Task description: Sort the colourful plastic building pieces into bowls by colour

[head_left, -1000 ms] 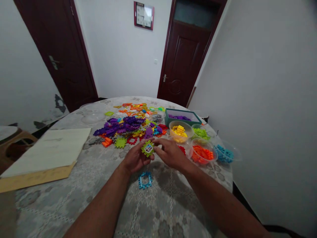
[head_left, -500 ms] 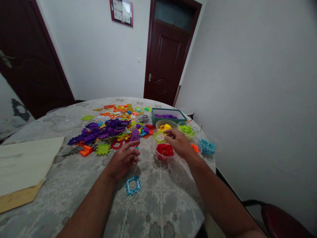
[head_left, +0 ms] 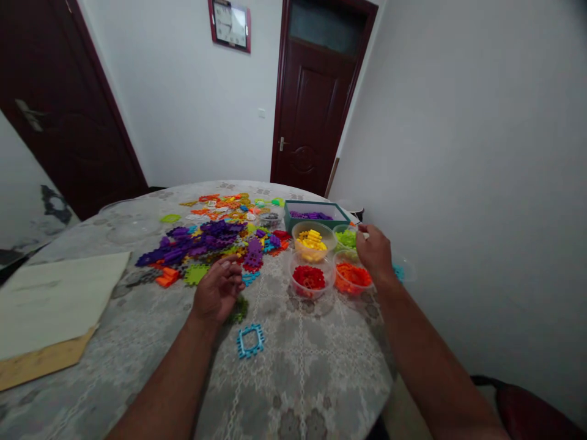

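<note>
My left hand (head_left: pixel 219 289) is over the table left of centre, its fingers loosely curled with nothing plainly between them. Just below its palm is a blurred dark-green toothed piece (head_left: pixel 239 310); whether the hand touches it I cannot tell. Light-blue pieces (head_left: pixel 250 278) lie by the fingertips, and a light-blue square toothed frame (head_left: pixel 251 340) lies nearer me. My right hand (head_left: pixel 376 252) is closed at the right edge of a clear tub of lime-green pieces (head_left: pixel 346 238). A small whitish bit shows at its fingertips, too small to name.
Clear tubs hold yellow pieces (head_left: pixel 312 243), red pieces (head_left: pixel 309 278), orange pieces (head_left: pixel 352 276) and blue pieces (head_left: pixel 398 272). Behind them stands a green-rimmed box (head_left: pixel 288 223) with purple pieces. A mixed purple heap (head_left: pixel 202 241) spreads left; a pale board (head_left: pixel 59 299) lies at far left.
My right hand has moved right, from above the red tub to the lime-green tub; the lime-green piece by its fingers no longer shows. My left hand's fingers have curled, and a dark-green piece appears below it.
</note>
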Tool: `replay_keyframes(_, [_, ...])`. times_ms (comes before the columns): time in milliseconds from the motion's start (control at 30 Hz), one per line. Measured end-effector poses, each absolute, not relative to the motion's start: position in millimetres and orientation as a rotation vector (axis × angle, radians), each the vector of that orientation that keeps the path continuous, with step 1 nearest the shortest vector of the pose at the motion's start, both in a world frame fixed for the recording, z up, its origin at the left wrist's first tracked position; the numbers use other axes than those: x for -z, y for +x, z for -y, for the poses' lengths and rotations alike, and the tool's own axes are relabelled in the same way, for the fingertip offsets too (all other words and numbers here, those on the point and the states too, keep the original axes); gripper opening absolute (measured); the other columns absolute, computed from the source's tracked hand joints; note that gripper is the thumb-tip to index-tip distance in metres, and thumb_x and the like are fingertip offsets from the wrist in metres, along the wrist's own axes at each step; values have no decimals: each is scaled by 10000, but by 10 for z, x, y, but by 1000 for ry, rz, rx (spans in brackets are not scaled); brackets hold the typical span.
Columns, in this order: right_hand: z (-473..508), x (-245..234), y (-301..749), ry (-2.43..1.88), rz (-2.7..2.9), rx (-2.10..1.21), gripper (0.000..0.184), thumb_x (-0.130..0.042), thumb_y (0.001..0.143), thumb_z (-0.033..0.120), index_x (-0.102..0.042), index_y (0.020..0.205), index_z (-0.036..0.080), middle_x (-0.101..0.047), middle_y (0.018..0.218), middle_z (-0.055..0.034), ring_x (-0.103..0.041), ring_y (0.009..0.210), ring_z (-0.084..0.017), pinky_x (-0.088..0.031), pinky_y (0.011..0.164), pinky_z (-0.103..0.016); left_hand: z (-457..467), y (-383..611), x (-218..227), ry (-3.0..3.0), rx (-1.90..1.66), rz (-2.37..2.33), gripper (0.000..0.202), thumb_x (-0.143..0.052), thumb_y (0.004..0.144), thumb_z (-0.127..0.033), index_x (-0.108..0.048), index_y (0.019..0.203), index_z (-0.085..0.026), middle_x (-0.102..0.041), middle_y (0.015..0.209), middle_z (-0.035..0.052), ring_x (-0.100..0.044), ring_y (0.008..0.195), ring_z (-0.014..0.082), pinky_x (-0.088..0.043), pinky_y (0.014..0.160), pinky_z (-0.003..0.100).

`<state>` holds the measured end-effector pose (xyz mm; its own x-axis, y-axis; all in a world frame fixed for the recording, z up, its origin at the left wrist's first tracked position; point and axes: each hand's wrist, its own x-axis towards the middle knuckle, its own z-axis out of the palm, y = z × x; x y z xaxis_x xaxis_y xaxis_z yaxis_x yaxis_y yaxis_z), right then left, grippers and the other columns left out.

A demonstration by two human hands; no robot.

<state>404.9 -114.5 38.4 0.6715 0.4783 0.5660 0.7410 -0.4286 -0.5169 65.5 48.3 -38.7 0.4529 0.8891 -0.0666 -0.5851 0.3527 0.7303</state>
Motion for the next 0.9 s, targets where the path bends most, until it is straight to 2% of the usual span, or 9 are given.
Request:
replay_keyframes(100, [1261, -227, 3309, -1892, 1370, 250, 286, -515, 1010, 298, -737, 1152, 187, -771, 1140, -117, -714, 995, -244, -540, 969, -390, -514, 637, 376, 647, -1089, -536, 350, -808, 718, -328, -721, 1015, -165, -694, 756, -3, -595, 557, 110, -492, 525, 241])
replay_keyframes(167, [1362, -81, 2792, -1795, 1715, 0, 268, -548, 1012, 279, -711, 1213, 210, -747, 1201, -106, -698, 1088, -239, -540, 986, -378, -536, 611, 362, 626, -1154, -564, 330, -799, 712, -338, -718, 979, -163, -693, 753, 1, -605, 570, 118, -490, 533, 250])
replay_keyframes(233, [1440, 89, 2380, -1749, 1964, -176, 398, -628, 970, 270, -642, 1365, 220, -674, 1366, -124, -665, 1193, -260, -538, 1012, -392, -558, 570, 347, 623, -1236, -590, 317, -787, 711, -347, -712, 959, -165, -686, 745, -5, -615, 582, 122, -498, 553, 257])
replay_keyframes(300, [1458, 265, 2118, -1753, 2105, -271, 495, -676, 939, 272, -600, 1427, 237, -622, 1433, -124, -645, 1226, -275, -540, 1014, -394, -584, 525, 336, 639, -1318, -629, 311, -781, 711, -351, -701, 949, -167, -682, 745, -12, -621, 593, 122, -519, 587, 267])
replay_keyframes(500, [1276, 635, 1956, -1867, 2048, -234, 274, -589, 1024, 296, -669, 1281, 241, -665, 1251, -72, -670, 1090, -220, -542, 912, -313, -674, 452, 337, 938, -1343, -894, 289, -722, 745, -385, -651, 955, -200, -684, 799, 4, -650, 649, 154, -566, 665, 314])
replay_keyframes(633, [1226, 728, 1942, -1889, 1999, -162, 250, -563, 1048, 279, -675, 1270, 253, -677, 1225, -61, -678, 1075, -207, -531, 901, -297, -567, 349, 393, 1191, -1188, -969, 337, -849, 679, -386, -711, 924, -199, -732, 887, 84, -708, 806, 246, -596, 761, 396])
replay_keyframes(667, [1220, 742, 1932, -1894, 1985, -147, 243, -558, 1052, 274, -679, 1262, 255, -681, 1218, -59, -681, 1071, -207, -531, 896, -296, -512, 302, 432, 1296, -1144, -966, 377, -887, 654, -378, -735, 952, -202, -749, 962, 107, -720, 910, 280, -597, 848, 433])
replay_keyframes(767, [1179, 773, 1901, -1917, 1936, -133, 213, -549, 1059, 273, -697, 1210, 250, -699, 1172, -60, -693, 1046, -210, -535, 867, -294, -342, 153, 614, 1937, -977, -945, 604, -876, 707, -431, -703, 1266, -279, -686, 1348, 129, -637, 1270, 345, -493, 1110, 559])
replay_keyframes(900, [1068, 771, 1898, -1914, 1804, -212, 197, -567, 1038, 242, -721, 1159, 232, -735, 1132, -70, -713, 1044, -219, -540, 898, -301, -230, 85, 855, 2432, -783, -830, 936, -938, 634, -409, -575, 1493, -330, -532, 1557, 152, -473, 1471, 393, -377, 1223, 599])
